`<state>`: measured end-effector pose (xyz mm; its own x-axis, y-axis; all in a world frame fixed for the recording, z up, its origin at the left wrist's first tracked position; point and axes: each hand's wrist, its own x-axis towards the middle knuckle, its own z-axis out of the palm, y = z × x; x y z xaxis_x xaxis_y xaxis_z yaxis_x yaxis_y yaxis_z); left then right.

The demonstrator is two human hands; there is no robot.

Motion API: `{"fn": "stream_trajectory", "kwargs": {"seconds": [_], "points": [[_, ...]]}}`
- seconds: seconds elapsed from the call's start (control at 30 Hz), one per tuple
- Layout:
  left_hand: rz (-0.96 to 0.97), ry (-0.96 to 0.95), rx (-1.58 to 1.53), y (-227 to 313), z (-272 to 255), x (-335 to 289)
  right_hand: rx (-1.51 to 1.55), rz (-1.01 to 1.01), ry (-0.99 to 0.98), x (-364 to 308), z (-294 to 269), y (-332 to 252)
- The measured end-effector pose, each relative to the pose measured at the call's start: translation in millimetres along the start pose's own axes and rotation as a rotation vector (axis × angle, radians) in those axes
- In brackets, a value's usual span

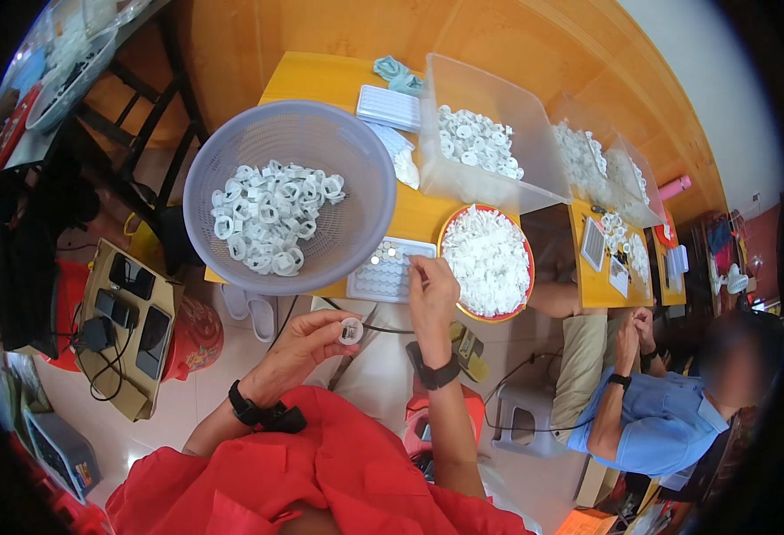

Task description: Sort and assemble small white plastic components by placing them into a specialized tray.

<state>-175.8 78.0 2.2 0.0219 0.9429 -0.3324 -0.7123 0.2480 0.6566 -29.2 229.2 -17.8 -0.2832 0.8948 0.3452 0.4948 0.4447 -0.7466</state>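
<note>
My left hand [295,349] pinches a small round white plastic part [350,331] between thumb and fingers, just in front of the table edge. Its near face shows an opening with darker detail inside. My right hand [434,290] is at the right edge of a pale blister tray [376,282], fingers closed and pointing down. Whatever its fingertips hold, if anything, is hidden. Several shiny round discs, like button cells, lie in the tray's far part. Right beside that hand, a red-rimmed bowl [531,283] is heaped with small white pieces [485,259].
A large grey-purple basket [356,147] of white ring-shaped parts [269,214] sits left, overhanging the yellow table [307,76]. Clear bins [463,76] stand at the back right. A box of phones [133,325] is at lower left. A co-worker in blue [664,415] sits at right.
</note>
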Motion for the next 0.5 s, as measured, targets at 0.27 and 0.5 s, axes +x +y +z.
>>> {"fn": "stream_trajectory", "kwargs": {"seconds": [0.27, 0.5], "points": [[0.011, -0.005, -0.019, -1, -8, 1, -0.157, -0.095, -0.002, 13, 22, -2], [0.019, -0.012, -0.043, -2, -11, 0, -0.061, -0.083, -0.001, 10, 19, -6]]}}
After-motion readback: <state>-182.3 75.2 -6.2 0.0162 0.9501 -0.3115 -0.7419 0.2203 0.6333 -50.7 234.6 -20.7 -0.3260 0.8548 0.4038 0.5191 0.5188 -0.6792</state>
